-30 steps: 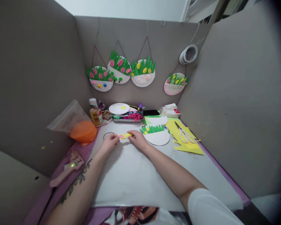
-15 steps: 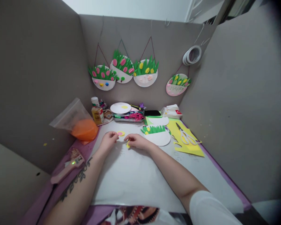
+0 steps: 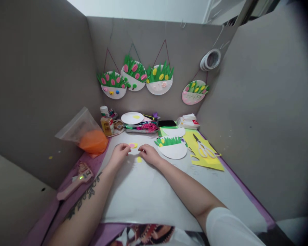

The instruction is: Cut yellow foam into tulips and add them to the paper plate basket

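My left hand point(image 3: 120, 152) is closed in a pinch over the white work surface. At its fingertips are a pink paper oval point(image 3: 131, 145) and a yellow paper oval point(image 3: 135, 145), partly overlapping; whether the fingers grip either one is unclear. My right hand point(image 3: 150, 154) hovers just to the right, fingers loosely curled and parted, with nothing visible in them. Below its fingertips a small yellow paper piece point(image 3: 139, 159) lies flat. Right of that hand rests a white half-plate pocket point(image 3: 173, 152) with green paper grass point(image 3: 170, 141) and yellow ovals.
A pink glue gun point(image 3: 73, 188) with a lit green light and a bag of orange material point(image 3: 93, 141) are at left. White-handled scissors point(image 3: 204, 150) lie on yellow paper point(image 3: 207, 164) at right. Behind stands a tray of supplies point(image 3: 141, 130); plate crafts point(image 3: 159, 88) hang above.
My right hand has let go of the small yellow piece and shifted slightly up and right. The piece now lies uncovered on the surface. My left hand has barely moved.
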Motion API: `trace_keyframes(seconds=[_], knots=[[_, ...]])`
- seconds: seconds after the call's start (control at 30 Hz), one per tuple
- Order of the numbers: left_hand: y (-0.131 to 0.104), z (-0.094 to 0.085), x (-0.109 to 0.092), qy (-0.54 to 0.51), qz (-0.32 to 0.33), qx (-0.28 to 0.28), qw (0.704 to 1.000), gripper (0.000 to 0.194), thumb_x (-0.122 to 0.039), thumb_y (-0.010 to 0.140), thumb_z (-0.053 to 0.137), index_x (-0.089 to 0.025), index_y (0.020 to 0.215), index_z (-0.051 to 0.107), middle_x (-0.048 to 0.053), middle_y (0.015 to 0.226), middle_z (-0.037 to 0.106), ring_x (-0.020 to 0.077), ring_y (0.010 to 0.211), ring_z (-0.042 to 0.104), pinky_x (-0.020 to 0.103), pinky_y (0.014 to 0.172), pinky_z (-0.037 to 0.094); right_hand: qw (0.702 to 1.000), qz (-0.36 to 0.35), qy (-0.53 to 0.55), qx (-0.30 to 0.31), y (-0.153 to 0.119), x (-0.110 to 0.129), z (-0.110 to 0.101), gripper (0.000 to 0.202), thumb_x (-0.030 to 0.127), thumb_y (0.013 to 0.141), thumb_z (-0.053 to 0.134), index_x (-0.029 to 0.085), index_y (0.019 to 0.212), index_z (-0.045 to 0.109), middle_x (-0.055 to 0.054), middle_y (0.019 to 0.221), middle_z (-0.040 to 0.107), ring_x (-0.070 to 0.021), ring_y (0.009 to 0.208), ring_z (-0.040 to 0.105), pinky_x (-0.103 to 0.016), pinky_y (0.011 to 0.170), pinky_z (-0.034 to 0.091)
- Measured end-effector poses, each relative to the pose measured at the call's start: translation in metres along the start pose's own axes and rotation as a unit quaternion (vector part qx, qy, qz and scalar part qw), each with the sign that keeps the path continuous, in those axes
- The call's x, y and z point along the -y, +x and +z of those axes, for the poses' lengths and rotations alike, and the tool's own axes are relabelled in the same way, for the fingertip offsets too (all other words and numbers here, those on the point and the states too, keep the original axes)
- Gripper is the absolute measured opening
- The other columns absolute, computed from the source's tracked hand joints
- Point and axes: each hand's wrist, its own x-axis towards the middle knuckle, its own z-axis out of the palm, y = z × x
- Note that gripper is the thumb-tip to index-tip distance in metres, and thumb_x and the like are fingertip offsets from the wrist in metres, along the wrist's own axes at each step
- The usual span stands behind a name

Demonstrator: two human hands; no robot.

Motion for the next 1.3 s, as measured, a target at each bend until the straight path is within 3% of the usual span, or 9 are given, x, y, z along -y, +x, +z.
trace_keyframes(seconds=[0.13, 0.27, 0.37, 0.43, 0.53, 0.9, 1.07, 1.3], knots=[[-0.001, 0.001, -0.003, -0.007, 0.001, 0.011, 1.0, 0.023, -0.039, 0.067, 0.053, -0.016, 0.065, 0.057, -0.001, 0.055, 0.053, 0.0102, 0.048, 0.045, 0.021, 0.045, 0.03, 0.983, 0.077, 0.147, -0.082, 0.004, -0.002, -0.005, 0.014, 0.023, 0.079, 0.049, 0.019, 0.084, 0.062, -0.001, 0.079, 0.061, -0.0138, 0.072, 0.053, -0.027, 0.069, 0.042], [-0.005, 0.005, -0.01, -0.026, -0.004, 0.047, 0.999, 0.023, -0.039, 0.069, 0.054, -0.016, 0.067, 0.057, -0.002, 0.057, 0.054, 0.0086, 0.047, 0.042, 0.021, 0.046, 0.03, 0.954, 0.063, 0.283, -0.072, 0.005, 0.007, -0.007, 0.03, 0.031, 0.074, 0.059, 0.02, 0.101, 0.056, -0.001, 0.083, 0.059, -0.0129, 0.075, 0.054, -0.026, 0.067, 0.044], [-0.008, 0.009, -0.014, -0.041, 0.006, 0.059, 0.997, 0.022, -0.038, 0.069, 0.054, -0.016, 0.066, 0.055, -0.002, 0.06, 0.055, 0.009, 0.049, 0.044, 0.021, 0.048, 0.032, 0.958, 0.038, 0.276, -0.07, 0.001, 0.019, -0.007, 0.038, 0.028, 0.07, 0.063, 0.021, 0.106, 0.053, -0.003, 0.097, 0.057, -0.0132, 0.081, 0.055, -0.024, 0.066, 0.044], [-0.009, 0.01, -0.015, -0.044, 0.01, 0.063, 0.997, 0.022, -0.038, 0.069, 0.054, -0.016, 0.066, 0.055, -0.002, 0.06, 0.055, 0.0098, 0.051, 0.045, 0.021, 0.05, 0.033, 0.966, 0.022, 0.247, -0.078, -0.001, 0.026, -0.008, 0.032, 0.027, 0.072, 0.061, 0.021, 0.103, 0.056, -0.005, 0.102, 0.056, -0.0133, 0.083, 0.055, -0.024, 0.066, 0.044], [-0.01, 0.01, -0.017, -0.04, 0.012, 0.067, 0.997, 0.023, -0.039, 0.069, 0.055, -0.016, 0.066, 0.055, -0.001, 0.062, 0.056, 0.0107, 0.054, 0.047, 0.022, 0.051, 0.035, 0.972, 0.013, 0.216, -0.089, -0.003, 0.032, -0.009, 0.02, 0.03, 0.076, 0.058, 0.019, 0.092, 0.06, -0.005, 0.095, 0.057, -0.0139, 0.081, 0.054, -0.026, 0.069, 0.044], [-0.015, 0.012, -0.022, -0.045, 0.011, 0.101, 0.994, 0.034, -0.049, 0.068, 0.058, -0.016, 0.072, 0.057, 0.001, 0.065, 0.059, 0.0129, 0.061, 0.053, 0.022, 0.051, 0.037, 0.964, 0.063, 0.245, -0.086, -0.002, 0.032, -0.007, 0.019, 0.034, 0.072, 0.062, 0.018, 0.078, 0.056, -0.001, 0.077, 0.057, -0.0118, 0.067, 0.05, -0.024, 0.063, 0.042], [-0.015, 0.013, -0.02, -0.042, 0.005, 0.109, 0.993, 0.037, -0.051, 0.066, 0.06, -0.015, 0.074, 0.058, 0.002, 0.067, 0.061, 0.0138, 0.063, 0.055, 0.022, 0.053, 0.037, 0.94, 0.09, 0.323, -0.063, -0.001, 0.029, -0.005, 0.02, 0.032, 0.067, 0.065, 0.017, 0.073, 0.052, 0.0, 0.075, 0.058, -0.0113, 0.065, 0.051, -0.024, 0.062, 0.042], [-0.015, 0.015, -0.019, -0.034, -0.008, 0.1, 0.994, 0.034, -0.048, 0.069, 0.059, -0.015, 0.072, 0.057, 0.002, 0.064, 0.06, 0.0127, 0.058, 0.053, 0.022, 0.05, 0.037, 0.878, 0.135, 0.459, 0.003, 0.0, 0.023, -0.004, 0.026, 0.036, 0.067, 0.066, 0.017, 0.071, 0.049, 0.002, 0.066, 0.059, -0.0097, 0.057, 0.054, -0.024, 0.058, 0.044]])
